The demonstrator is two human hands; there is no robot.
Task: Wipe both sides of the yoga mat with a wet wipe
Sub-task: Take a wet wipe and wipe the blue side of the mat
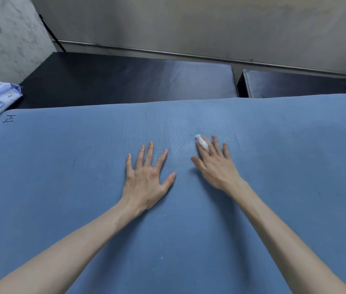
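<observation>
Both hands lie on a flat blue textured foam yoga mat (61,187).
Left hand (144,177) presses the mat, fingers splayed; beside it, right hand (214,164) pins a small crumpled white wet wipe (202,141) under straight fingers, by a damp sheen.

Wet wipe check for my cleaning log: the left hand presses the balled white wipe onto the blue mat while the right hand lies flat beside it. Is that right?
Not quite. The head view shows the right hand pressing the wet wipe onto the blue mat, while the left hand lies flat beside it.
</observation>
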